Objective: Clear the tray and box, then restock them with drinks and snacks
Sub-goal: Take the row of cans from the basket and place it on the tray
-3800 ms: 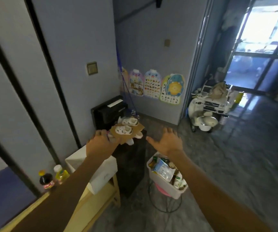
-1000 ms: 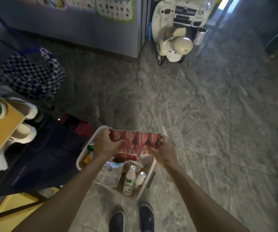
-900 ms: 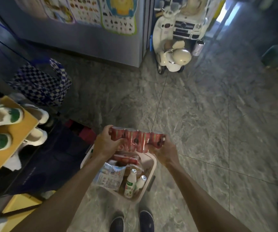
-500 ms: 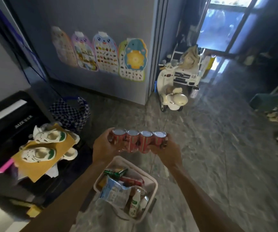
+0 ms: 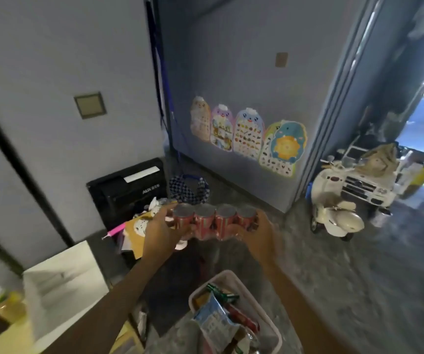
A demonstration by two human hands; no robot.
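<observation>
Head view: left hand and right hand grip opposite ends of a four-can pack held above the basket.

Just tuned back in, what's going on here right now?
A person holds a four-pack of red cans up in front of them. The left hand grips one end and the right hand grips the other. Below the arms, a white basket is in view, holding a snack packet and other items. An open white box sits to the left. The cans are not yet set down anywhere.
</observation>
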